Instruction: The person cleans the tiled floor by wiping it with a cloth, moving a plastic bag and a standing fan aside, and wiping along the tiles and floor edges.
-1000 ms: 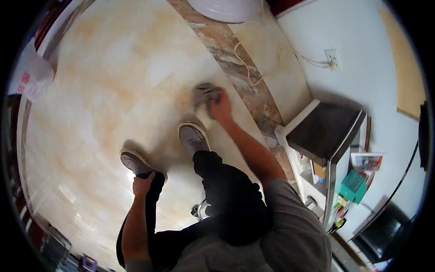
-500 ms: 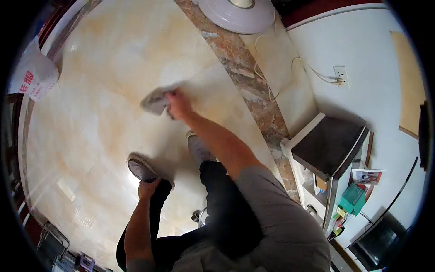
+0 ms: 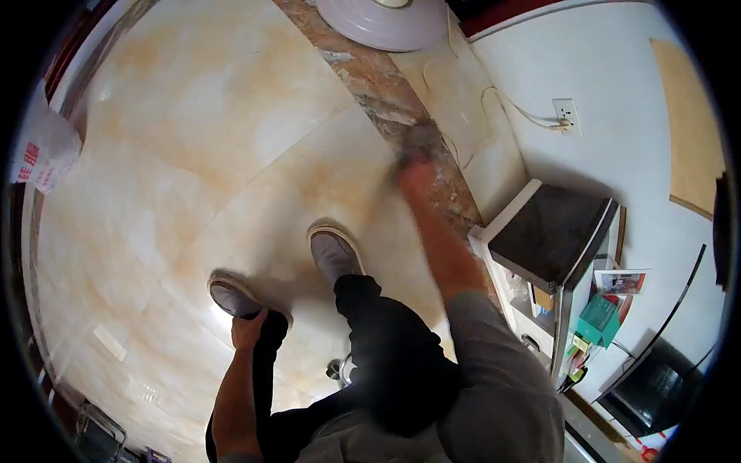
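Note:
My right hand (image 3: pixel 417 176) is stretched out over the brown marble floor strip (image 3: pixel 386 96), smeared by motion. A grey rag (image 3: pixel 418 140), also blurred, is in its grip against the floor. Low on my left leg, my left hand (image 3: pixel 247 329) is closed around the black trouser leg (image 3: pixel 272 351) just above the shoe. Grey shoes (image 3: pixel 334 251) are on both feet, planted on the pale tiled floor (image 3: pixel 193 154).
To the right stands a dark-topped cabinet (image 3: pixel 552 231) with a teal box (image 3: pixel 599 321) by it. A cord runs to the wall socket (image 3: pixel 566 113). A round lilac base (image 3: pixel 386 23) is at the top, a plastic bag (image 3: pixel 48 147) at the left.
My right hand has swept the rag from the pale tiles rightward onto the brown strip. My left hand stays on the trouser leg. The view has shifted slightly.

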`<state>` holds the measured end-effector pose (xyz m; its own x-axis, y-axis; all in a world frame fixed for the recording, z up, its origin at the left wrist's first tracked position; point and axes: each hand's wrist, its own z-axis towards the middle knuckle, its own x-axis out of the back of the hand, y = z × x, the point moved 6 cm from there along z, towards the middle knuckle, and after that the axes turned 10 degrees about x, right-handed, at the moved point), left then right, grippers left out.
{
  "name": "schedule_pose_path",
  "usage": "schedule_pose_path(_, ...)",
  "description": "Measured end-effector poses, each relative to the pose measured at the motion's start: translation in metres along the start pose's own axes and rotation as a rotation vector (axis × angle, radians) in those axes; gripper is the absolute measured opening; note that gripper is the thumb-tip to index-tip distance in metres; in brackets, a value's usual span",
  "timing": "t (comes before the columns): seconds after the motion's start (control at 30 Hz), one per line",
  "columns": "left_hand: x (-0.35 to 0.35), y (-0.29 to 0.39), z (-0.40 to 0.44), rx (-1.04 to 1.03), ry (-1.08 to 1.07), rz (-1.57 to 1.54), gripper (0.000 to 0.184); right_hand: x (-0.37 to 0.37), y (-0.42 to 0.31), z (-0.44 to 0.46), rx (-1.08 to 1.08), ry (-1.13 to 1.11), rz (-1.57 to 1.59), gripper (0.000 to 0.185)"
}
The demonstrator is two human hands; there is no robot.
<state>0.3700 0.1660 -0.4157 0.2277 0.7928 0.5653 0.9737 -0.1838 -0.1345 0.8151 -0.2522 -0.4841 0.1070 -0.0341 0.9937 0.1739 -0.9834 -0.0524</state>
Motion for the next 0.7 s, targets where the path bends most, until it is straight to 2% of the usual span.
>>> schedule_pose_path(0.03,0.001,-0.004,-0.003,0.014,0.014,0.013,0.074,-0.023,-0.05,-0.002,-0.071,0.041,0.068,0.027)
schedule_pose_path(0.07,0.004,-0.005,-0.005,0.012,0.017,0.023,0.074,-0.049,-0.11,-0.006,0.034,0.097,0.173,0.028)
schedule_pose_path(0.1,0.002,-0.002,-0.003,0.022,-0.037,0.016,0.073,-0.028,-0.177,-0.014,0.128,0.039,0.255,0.033)
schedule_pose_path(0.13,-0.003,0.001,-0.004,0.031,-0.094,0.008,0.072,-0.007,-0.226,-0.025,0.374,0.147,0.33,0.038)
schedule_pose_path(0.17,-0.007,0.001,-0.006,0.024,-0.094,0.013,0.072,-0.023,-0.259,-0.024,0.407,-0.168,0.525,0.045)
schedule_pose_path(0.2,-0.006,0.002,-0.008,-0.046,-0.054,-0.016,0.07,-0.008,-0.278,-0.028,0.536,-0.038,0.8,0.05)
schedule_pose_path(0.23,-0.001,0.008,-0.012,-0.112,-0.013,-0.044,0.068,0.004,-0.279,-0.02,0.506,-0.021,0.904,0.051)
schedule_pose_path(0.3,0.011,0.014,-0.023,-0.056,-0.065,-0.041,0.069,0.019,-0.25,-0.017,0.331,-0.028,1.109,0.049)
schedule_pose_path(0.37,0.008,0.009,-0.028,0.007,-0.134,-0.056,0.069,0.001,-0.156,-0.023,0.021,-0.04,1.404,0.034)
schedule_pose_path(0.4,0.006,0.009,-0.024,-0.053,-0.111,-0.11,0.071,0.042,-0.098,-0.034,-0.156,-0.057,1.215,0.026)
schedule_pose_path(0.43,0.006,0.009,-0.021,-0.112,-0.083,-0.162,0.072,0.002,-0.013,-0.045,-0.148,0.137,1.167,0.021)
schedule_pose_path(0.47,0.002,0.004,-0.013,-0.101,-0.08,-0.165,0.072,0.07,0.023,-0.058,-0.241,0.094,0.901,0.031)
schedule_pose_path(0.5,-0.003,-0.004,-0.005,-0.065,-0.058,-0.109,0.073,0.078,0.072,-0.071,-0.271,-0.055,0.997,0.035)
schedule_pose_path(0.6,0.002,-0.009,-0.001,-0.036,-0.005,-0.03,0.074,-0.023,0.237,-0.137,-0.315,0.078,0.139,0.063)
schedule_pose_path(0.67,0.0,-0.008,-0.006,-0.051,-0.006,-0.039,0.075,0.002,0.152,-0.139,-0.231,0.106,-0.09,0.058)
schedule_pose_path(0.7,0.003,-0.003,-0.014,-0.048,-0.01,-0.064,0.074,-0.009,0.115,-0.14,-0.335,0.082,-0.02,0.056)
